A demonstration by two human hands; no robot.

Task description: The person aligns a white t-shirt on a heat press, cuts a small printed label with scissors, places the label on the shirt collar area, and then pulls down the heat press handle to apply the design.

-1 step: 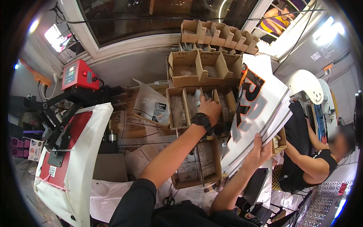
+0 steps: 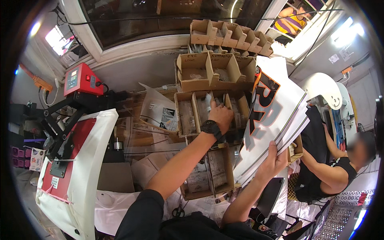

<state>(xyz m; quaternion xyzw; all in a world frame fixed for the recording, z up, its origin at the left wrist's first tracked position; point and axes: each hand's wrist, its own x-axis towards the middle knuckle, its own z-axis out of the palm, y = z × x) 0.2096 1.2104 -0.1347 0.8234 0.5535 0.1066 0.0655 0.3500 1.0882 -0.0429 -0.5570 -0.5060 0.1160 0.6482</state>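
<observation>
My left hand (image 2: pixel 221 117), with a black watch (image 2: pixel 212 129) on its wrist, reaches into a divided cardboard box (image 2: pixel 179 118). Its fingers are bent at the middle compartment, beside a pale, clear plastic-like piece (image 2: pixel 207 102). The fingertips are partly hidden, so what they pinch is unclear. My right hand (image 2: pixel 273 162) is closed on the lower right edge of a stack of large white sheets (image 2: pixel 276 108). Big orange, black and grey printed letters show on the top sheet. The stack tilts upright to the right of the box, covering part of it.
More divided cardboard boxes (image 2: pixel 193 73) stand behind, and another (image 2: pixel 232 185) nearer me. To the left is a red-and-black heat press (image 2: pixel 82 82) with a white-covered platen (image 2: pixel 90 160). Black scissors (image 2: pixel 179 211) lie near my body. A co-worker (image 2: pixel 340 172) sits at the right by a white machine (image 2: pixel 326 90).
</observation>
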